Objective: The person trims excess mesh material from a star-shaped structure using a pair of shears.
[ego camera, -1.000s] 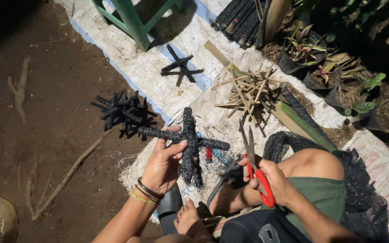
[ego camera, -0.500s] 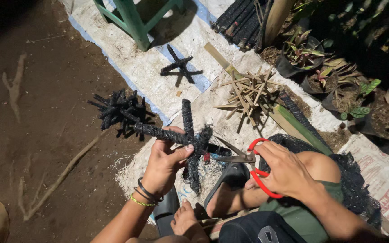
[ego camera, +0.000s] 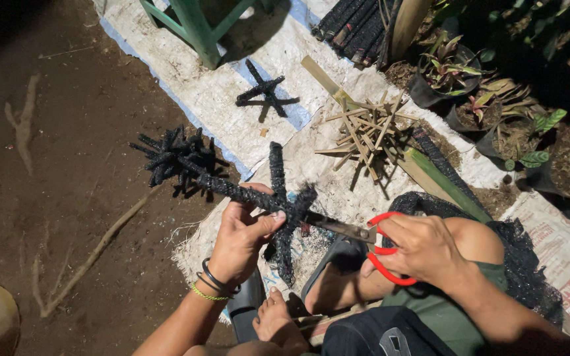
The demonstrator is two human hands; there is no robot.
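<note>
As the scissors (ego camera: 364,244) swing in from 3 o'clock — a sec ago they hung upright, clear of it — their blades now meet the black wrapped cross (ego camera: 272,198) at its hub, mid-frame over the sacking (ego camera: 232,92). Left hand (ego camera: 239,240) grips an arm; right hand (ego camera: 423,247) fingers fill the red loops. A finished pile (ego camera: 173,155) lies at 10 o'clock, bamboo sticks (ego camera: 364,128) at 1 — trimming looks underway.

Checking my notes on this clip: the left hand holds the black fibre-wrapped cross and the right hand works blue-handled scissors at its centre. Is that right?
Not quite. The scissors have red handles, not blue, as the head view shows. The rest holds: the left hand grips the black fibre-wrapped cross, and the right hand works the scissors at its centre.
</note>
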